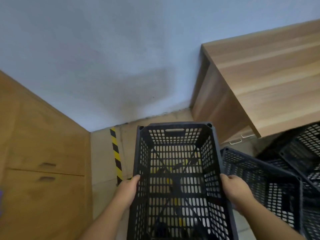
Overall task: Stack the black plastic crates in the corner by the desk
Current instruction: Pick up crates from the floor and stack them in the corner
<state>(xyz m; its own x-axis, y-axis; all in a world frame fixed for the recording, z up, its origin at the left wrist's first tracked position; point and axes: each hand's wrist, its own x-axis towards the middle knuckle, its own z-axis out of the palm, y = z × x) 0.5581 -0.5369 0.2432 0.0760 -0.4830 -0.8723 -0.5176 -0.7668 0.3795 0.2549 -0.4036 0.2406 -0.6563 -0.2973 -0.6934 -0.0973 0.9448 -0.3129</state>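
Note:
A black perforated plastic crate (176,163) fills the lower middle of the head view, open side up, held above the floor in front of the corner. My left hand (129,189) grips its left wall and my right hand (234,189) grips its right wall. To the right a second black crate (259,181) lies tilted on the floor. A third black crate (297,146) lies behind that one, partly under the desk (270,71). The floor shows through the held crate's slotted bottom.
A wooden desk stands at the right against the pale wall (103,58). A wooden cabinet (43,153) with two recessed handles lines the left side. Yellow-and-black hazard tape (116,154) runs along the floor between cabinet and crate.

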